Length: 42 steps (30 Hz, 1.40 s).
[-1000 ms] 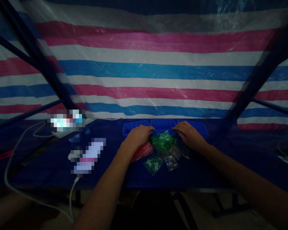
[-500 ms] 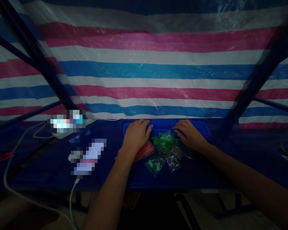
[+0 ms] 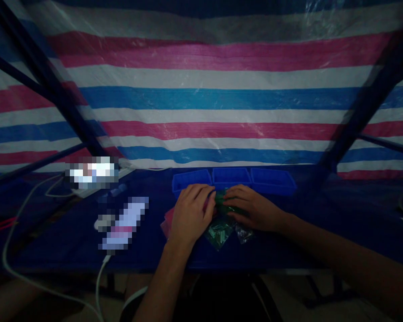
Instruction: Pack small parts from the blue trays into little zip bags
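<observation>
My left hand [image 3: 194, 214] lies palm down over a pile of small plastic bags, its fingers stretched forward and its thumb a little apart. Part of a red bag [image 3: 168, 220] sticks out to its left. Across from it, my right hand [image 3: 248, 206] rests with spread fingers on green bags [image 3: 221, 201], which it partly covers. Nearer to me lie a green packet [image 3: 219, 233] with small light pieces inside and a clear packet [image 3: 244, 233] whose contents are too dark to name. Neither hand visibly grips anything.
Three blue trays [image 3: 231, 177] stand side by side just behind my hands on the blue table [image 3: 147, 261]. To the left are a blurred phone-like thing [image 3: 126, 223] on a white cable [image 3: 100, 273], a small grey object [image 3: 104, 222] and a bright blurred device [image 3: 93, 172].
Both hands have come back toward me from the trays onto the bags, and the right has also moved left. The trays now show fully, while the red and green bags are more covered.
</observation>
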Tool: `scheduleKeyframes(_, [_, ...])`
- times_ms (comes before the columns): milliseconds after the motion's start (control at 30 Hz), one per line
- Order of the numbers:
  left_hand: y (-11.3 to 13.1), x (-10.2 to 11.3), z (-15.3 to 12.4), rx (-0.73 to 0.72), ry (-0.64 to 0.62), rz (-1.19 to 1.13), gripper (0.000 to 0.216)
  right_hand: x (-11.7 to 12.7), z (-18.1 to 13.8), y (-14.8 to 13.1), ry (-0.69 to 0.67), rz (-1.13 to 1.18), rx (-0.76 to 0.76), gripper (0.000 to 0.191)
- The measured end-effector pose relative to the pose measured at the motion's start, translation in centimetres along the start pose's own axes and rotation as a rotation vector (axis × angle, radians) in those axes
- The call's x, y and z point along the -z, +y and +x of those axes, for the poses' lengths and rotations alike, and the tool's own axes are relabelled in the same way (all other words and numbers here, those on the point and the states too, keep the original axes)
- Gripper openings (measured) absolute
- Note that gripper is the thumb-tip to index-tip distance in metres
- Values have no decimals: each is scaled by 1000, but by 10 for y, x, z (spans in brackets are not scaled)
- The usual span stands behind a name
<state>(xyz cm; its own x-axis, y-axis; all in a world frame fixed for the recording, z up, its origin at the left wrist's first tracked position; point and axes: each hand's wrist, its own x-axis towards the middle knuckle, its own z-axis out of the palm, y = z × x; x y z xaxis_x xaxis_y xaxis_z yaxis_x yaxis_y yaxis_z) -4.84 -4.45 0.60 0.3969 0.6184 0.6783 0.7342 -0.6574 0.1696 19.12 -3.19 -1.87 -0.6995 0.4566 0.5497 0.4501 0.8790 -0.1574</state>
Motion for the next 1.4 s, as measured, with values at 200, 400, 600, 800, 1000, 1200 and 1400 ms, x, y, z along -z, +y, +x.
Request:
scheduleKeyframes(200, [-1, -3, -6, -9, 33, 11, 21, 1, -1, 5, 65, 5, -42, 31])
scheduleKeyframes(400, [6, -9, -8, -39, -22, -14, 20, 4, -2, 6, 141, 18, -187, 29])
scheduleKeyframes(600, [8, -12, -10, -92, -50, -12, 19, 3, -3, 6, 167, 67, -325, 31])
scheduleKeyframes(800, [8, -11, -9, -126, -65, -7, 17, -3, -1, 17, 136, -14, -420, 31])
scheduleKeyframes(1000, [6, -8, -10, -132, -40, -42, 19, 6, 3, 14, 209, -68, -386, 27])
scheduleKeyframes(1200, [7, -11, -11, -79, -4, -114, 23, 15, 8, 5, 359, -56, -370, 23])
scheduleKeyframes(1400, [12, -13, 17, 20, 72, -194, 38, 13, 25, 11, 487, 301, -437, 23])
